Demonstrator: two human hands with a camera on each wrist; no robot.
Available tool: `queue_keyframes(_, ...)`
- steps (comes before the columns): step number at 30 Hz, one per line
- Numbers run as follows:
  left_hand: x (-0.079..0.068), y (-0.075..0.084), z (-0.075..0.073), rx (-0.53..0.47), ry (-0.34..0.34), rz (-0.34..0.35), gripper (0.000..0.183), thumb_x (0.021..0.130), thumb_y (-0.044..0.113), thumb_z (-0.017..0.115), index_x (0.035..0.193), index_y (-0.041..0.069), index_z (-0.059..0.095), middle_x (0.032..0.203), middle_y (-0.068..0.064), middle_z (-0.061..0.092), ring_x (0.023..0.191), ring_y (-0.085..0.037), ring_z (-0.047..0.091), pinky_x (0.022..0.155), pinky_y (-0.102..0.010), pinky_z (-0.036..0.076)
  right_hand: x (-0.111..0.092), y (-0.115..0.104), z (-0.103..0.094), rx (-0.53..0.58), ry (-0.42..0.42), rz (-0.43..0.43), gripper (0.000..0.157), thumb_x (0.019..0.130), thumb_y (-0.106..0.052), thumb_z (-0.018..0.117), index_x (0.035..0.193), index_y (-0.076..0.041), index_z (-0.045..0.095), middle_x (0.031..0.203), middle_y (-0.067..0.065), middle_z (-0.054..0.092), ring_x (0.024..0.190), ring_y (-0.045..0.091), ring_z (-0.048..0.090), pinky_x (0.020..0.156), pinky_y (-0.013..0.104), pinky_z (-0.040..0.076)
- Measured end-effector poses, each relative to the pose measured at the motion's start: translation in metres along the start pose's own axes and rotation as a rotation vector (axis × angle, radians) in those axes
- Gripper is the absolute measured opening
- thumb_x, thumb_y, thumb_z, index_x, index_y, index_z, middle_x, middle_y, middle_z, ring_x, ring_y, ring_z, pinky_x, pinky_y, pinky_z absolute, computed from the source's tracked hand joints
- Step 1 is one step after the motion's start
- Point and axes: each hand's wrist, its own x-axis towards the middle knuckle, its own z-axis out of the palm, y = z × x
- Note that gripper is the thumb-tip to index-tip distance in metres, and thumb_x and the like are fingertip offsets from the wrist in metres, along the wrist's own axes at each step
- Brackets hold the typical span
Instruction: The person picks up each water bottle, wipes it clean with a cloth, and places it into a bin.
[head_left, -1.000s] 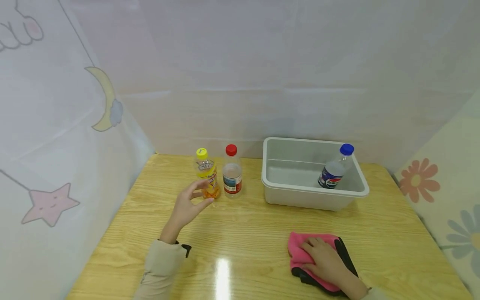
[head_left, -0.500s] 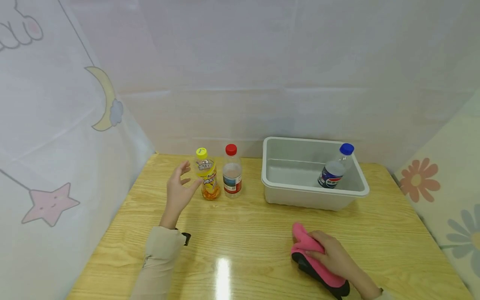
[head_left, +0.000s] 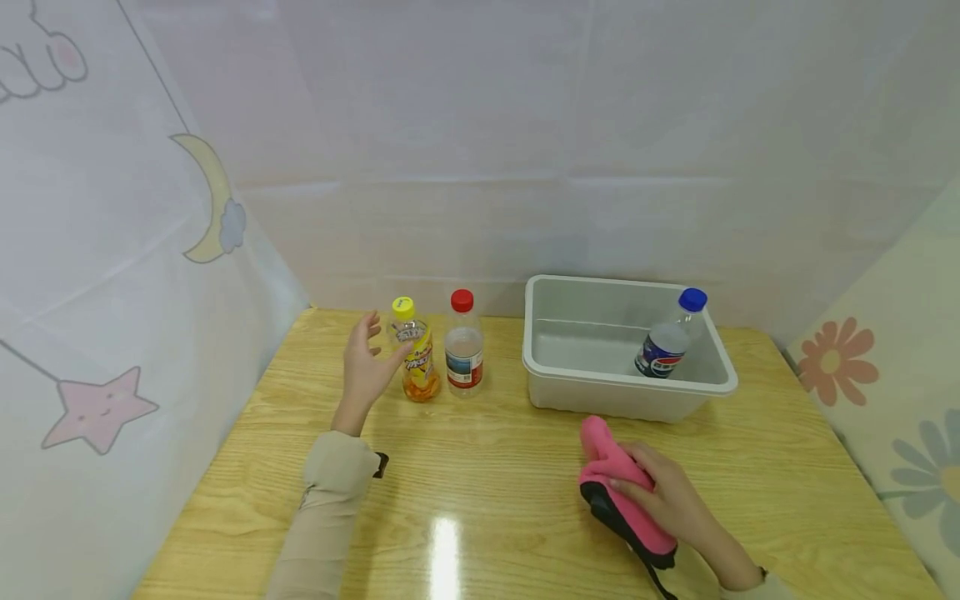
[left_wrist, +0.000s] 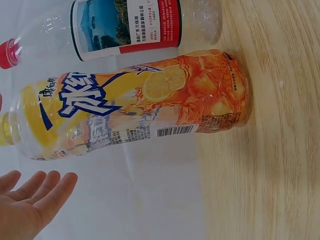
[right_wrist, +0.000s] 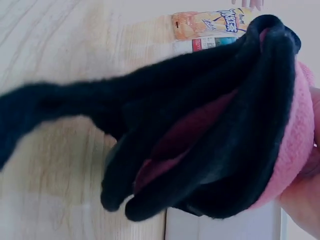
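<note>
My left hand (head_left: 365, 372) is beside a yellow-capped iced tea bottle (head_left: 420, 363), fingers and thumb apart. A gap shows between these fingers (left_wrist: 52, 192) and the bottle's orange and yellow label in the left wrist view. The bottle stands upright on the wooden table (head_left: 465, 475). Close on its right is a clear water bottle (head_left: 464, 350) with a red cap. My right hand (head_left: 667, 492) grips a bunched pink cloth (head_left: 622, 475) with a black lining. Its black folds (right_wrist: 200, 130) hang loose in the right wrist view, one strip trailing away.
A light grey plastic bin (head_left: 600, 396) stands at the back right of the table. Inside it a blue-capped Pepsi bottle (head_left: 667, 342) leans against the right side. A white curtain (head_left: 465, 150) with printed drawings surrounds the back and sides.
My right hand has gathered up the cloth, which lay spread flat, and moved it slightly toward the bin. My left hand has shifted farther back along the left of the iced tea bottle.
</note>
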Motion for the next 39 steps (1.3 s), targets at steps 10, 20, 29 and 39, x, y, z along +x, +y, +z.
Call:
queue_keyframes(10, 0.010, -0.008, 0.005, 0.045, -0.114, -0.040, 0.080, 0.082, 0.025, 0.071, 0.142, 0.000, 0.025, 0.137, -0.023, 0.037, 0.123, -0.037, 0.039, 0.095, -0.052, 0.040, 0.001, -0.002, -0.002, 0.031, 0.054, -0.033, 0.032, 0.081, -0.004, 0.068, 0.111, -0.008, 0.059, 0.094, -0.005, 0.059, 0.075, 0.002, 0.050, 0.060, 0.022, 0.047)
queue_keyframes(20, 0.003, -0.012, 0.005, -0.030, -0.116, -0.008, 0.070, 0.083, 0.020, 0.070, 0.137, -0.004, 0.032, 0.132, -0.022, 0.043, 0.115, -0.036, 0.045, 0.090, -0.047, 0.047, 0.001, -0.003, -0.001, 0.047, 0.119, -0.074, 0.035, 0.077, 0.001, 0.070, 0.109, -0.008, 0.060, 0.093, -0.005, 0.059, 0.076, 0.002, 0.052, 0.060, 0.022, 0.048)
queue_keyframes(29, -0.016, -0.005, 0.002, -0.032, -0.118, 0.045, 0.070, 0.083, 0.020, 0.070, 0.137, -0.003, 0.034, 0.130, -0.021, 0.044, 0.114, -0.035, 0.046, 0.087, -0.046, 0.049, 0.004, -0.006, -0.002, 0.065, 0.180, -0.090, 0.040, 0.072, 0.007, 0.072, 0.108, -0.005, 0.062, 0.094, 0.002, 0.062, 0.080, 0.001, 0.054, 0.064, 0.015, 0.047)
queue_keyframes(39, -0.035, 0.006, 0.004, -0.021, -0.126, 0.141, 0.068, 0.078, 0.018, 0.074, 0.133, -0.004, 0.040, 0.127, -0.019, 0.049, 0.109, -0.033, 0.050, 0.081, -0.045, 0.052, 0.006, -0.013, -0.003, 0.091, 0.252, -0.106, 0.043, 0.069, 0.011, 0.072, 0.109, -0.001, 0.062, 0.101, 0.001, 0.062, 0.087, -0.003, 0.054, 0.068, 0.009, 0.044)
